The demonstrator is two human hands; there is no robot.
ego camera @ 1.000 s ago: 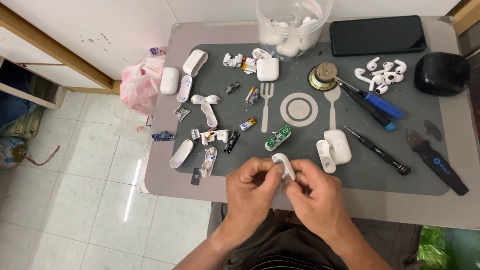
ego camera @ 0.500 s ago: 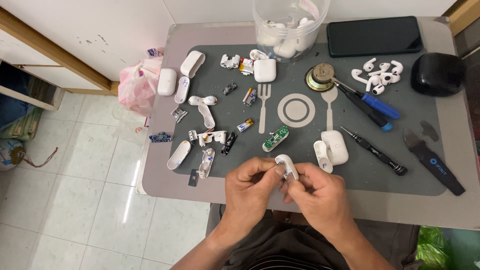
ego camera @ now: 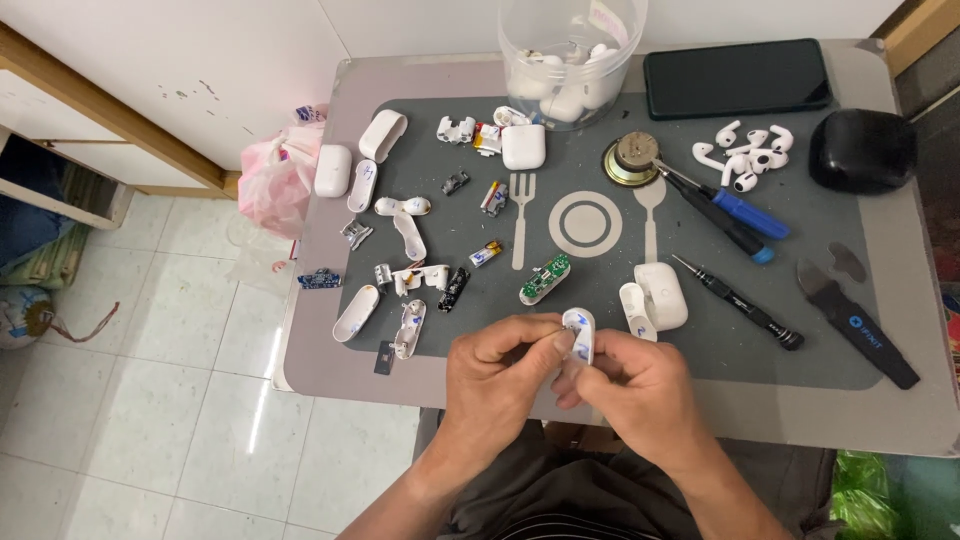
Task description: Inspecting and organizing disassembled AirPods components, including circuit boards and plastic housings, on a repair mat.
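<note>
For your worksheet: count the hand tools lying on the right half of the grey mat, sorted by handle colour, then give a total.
Blue-handled screwdriver: 1
Black-handled screwdrivers: 2
Black flat pry tool: 1
Total: 4
Neither the left hand nor the right hand touches a tool; together they hold a small white case part.

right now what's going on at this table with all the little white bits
A person sits at a small table and holds a small white plastic shell piece between both hands, left hand and right hand, just above the near edge of a dark grey mat. Spread on the mat are more white shell halves, a green circuit board, an open white earbud case, loose white earbuds, screwdrivers and a black pry tool. A clear tub of white parts and a dark phone sit at the far side.
</note>
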